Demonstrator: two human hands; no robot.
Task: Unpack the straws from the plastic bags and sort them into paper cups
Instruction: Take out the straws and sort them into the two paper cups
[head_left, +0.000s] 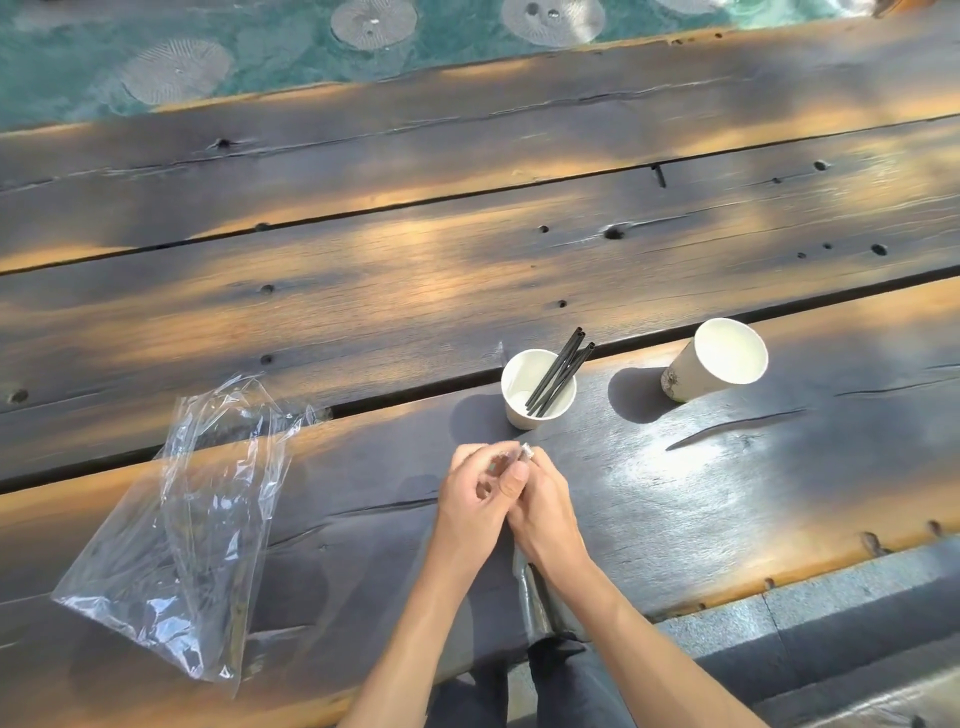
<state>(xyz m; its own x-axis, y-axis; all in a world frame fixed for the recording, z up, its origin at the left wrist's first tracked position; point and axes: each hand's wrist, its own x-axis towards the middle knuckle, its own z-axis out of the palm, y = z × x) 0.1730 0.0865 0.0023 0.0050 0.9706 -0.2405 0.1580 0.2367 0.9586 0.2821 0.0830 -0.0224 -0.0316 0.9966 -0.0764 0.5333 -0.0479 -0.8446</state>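
Observation:
Two white paper cups stand on the dark wooden table. The nearer cup (537, 389) holds three black straws (560, 371) leaning to the right. The far right cup (717, 364) looks empty. My left hand (480, 486) and my right hand (540, 499) meet just in front of the nearer cup, both pinching the top of a clear plastic bag (532, 587) that hangs down under my right wrist. What that bag holds is hidden. An empty clear plastic bag (192, 525) lies flat at the left.
The wooden table (415, 270) is made of wide planks with deep gaps and knot holes. Its near edge runs diagonally at lower right, with grey stone (831, 639) below. A green patterned floor (260, 47) lies beyond the far edge.

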